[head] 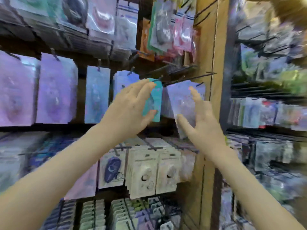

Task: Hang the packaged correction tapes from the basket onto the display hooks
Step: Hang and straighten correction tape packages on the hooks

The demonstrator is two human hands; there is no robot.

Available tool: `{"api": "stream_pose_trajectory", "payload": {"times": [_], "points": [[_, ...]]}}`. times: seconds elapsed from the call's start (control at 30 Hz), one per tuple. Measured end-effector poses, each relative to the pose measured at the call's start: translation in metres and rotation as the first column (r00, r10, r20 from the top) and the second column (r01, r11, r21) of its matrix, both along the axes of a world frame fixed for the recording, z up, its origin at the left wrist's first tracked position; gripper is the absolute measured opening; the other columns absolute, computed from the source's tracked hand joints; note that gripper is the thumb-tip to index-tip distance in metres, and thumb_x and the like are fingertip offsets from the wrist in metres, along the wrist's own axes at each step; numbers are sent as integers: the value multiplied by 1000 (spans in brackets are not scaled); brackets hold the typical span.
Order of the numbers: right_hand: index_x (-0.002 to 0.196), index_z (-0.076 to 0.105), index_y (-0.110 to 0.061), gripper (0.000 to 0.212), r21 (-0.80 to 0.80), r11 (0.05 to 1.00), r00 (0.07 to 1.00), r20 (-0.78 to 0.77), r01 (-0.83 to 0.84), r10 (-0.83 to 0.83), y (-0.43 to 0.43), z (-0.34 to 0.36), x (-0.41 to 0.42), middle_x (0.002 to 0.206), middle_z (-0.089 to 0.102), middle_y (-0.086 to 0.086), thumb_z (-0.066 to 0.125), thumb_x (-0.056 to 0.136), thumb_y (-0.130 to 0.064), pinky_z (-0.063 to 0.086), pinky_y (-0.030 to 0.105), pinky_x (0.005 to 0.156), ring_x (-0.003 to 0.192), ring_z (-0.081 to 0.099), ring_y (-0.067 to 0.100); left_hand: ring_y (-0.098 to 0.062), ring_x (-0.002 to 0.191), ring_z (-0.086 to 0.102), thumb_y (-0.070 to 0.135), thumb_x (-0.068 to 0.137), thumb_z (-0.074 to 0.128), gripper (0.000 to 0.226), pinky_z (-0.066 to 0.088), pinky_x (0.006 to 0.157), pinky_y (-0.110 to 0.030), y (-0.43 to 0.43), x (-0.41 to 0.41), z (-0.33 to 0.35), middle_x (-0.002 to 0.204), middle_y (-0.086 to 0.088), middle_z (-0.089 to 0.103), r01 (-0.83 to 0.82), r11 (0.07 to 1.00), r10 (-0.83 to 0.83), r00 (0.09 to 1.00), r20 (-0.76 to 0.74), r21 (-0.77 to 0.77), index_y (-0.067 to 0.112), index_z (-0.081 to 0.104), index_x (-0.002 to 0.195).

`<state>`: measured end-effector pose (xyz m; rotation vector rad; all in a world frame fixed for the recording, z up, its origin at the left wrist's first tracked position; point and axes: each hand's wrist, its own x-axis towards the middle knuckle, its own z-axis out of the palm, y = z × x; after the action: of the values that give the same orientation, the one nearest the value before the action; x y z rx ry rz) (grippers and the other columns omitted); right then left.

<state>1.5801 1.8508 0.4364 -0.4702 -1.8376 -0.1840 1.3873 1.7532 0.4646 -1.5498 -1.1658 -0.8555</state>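
The view is blurred. My left hand (131,107) grips a teal packaged correction tape (155,100), fingers on its top edge and thumb at its lower edge, holding it up at the tip of a black display hook (187,78). To its right hangs a pale lilac package (184,100) under the same row of hooks. My right hand (202,118) is open against that lilac package, fingers spread, thumb under its lower edge. No basket is in view.
Rows of hanging packets fill the rack: lilac ones (56,90) at the left, beige ones (149,171) below the hands, mixed colours (166,30) above. A brown wooden post (211,63) stands just right of the hooks. Another packed rack (269,113) is at the far right.
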Motion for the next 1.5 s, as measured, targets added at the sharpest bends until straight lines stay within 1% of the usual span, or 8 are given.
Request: {"api": "stream_pose_trajectory", "payload": {"times": [0.1,0.23,0.43,0.53,0.73,0.97,1.2,1.5], "points": [[151,16,-40,63,-43,995,995,-44,92,-94,39,9,28,108,35,-2,45,96,-45,28,27,61,79,45,14,-40,117,52,34,79,54,64,45,97,-47,44,18,-1,131,-23,51,-53,997,60,991,122,-63,-1,45,132],[151,19,-37,61,-138,985,991,-62,105,-115,66,20,34,106,33,1,45,96,-44,25,26,59,81,48,21,-45,119,48,38,78,57,71,41,99,-50,76,31,-5,136,-27,45,-113,987,139,961,239,-118,3,42,139],[150,14,-41,61,-201,979,998,-26,43,-49,82,42,26,109,32,3,45,97,-43,44,33,76,85,50,20,-31,140,22,42,90,57,63,11,116,-49,94,33,4,151,-13,24,-288,945,320,913,255,-155,19,35,144],[150,12,-40,62,-232,970,997,23,74,-70,82,51,24,117,33,6,43,97,-42,46,37,79,89,51,25,-31,141,17,41,91,57,64,11,117,-47,93,28,9,153,-12,17,-295,942,328,913,243,-160,20,31,146],[151,8,-43,61,-266,960,997,33,82,-76,82,47,27,124,33,6,38,98,-43,40,32,71,87,49,20,-33,143,11,41,91,56,69,16,116,-45,92,23,14,159,-9,4,-291,927,339,920,195,-237,26,22,150],[151,8,-42,60,-284,953,994,61,107,-94,82,48,31,122,36,6,36,98,-47,38,30,66,84,47,17,-31,146,3,41,93,53,69,9,118,-44,96,29,16,160,-11,3,-337,910,381,910,163,-241,24,20,151],[151,4,-38,64,-272,950,984,126,153,-122,80,55,30,130,36,11,38,97,-47,52,40,82,100,54,28,-30,147,4,44,94,51,66,9,118,-44,102,33,19,160,-10,7,-414,884,449,882,146,-220,23,23,150],[152,11,-33,60,-283,945,977,178,161,-113,82,66,28,140,30,11,38,99,-40,41,34,77,112,49,32,-32,146,7,35,92,55,62,8,118,-44,108,32,17,158,-13,13,-443,877,470,870,145,-185,20,30,147]]}}
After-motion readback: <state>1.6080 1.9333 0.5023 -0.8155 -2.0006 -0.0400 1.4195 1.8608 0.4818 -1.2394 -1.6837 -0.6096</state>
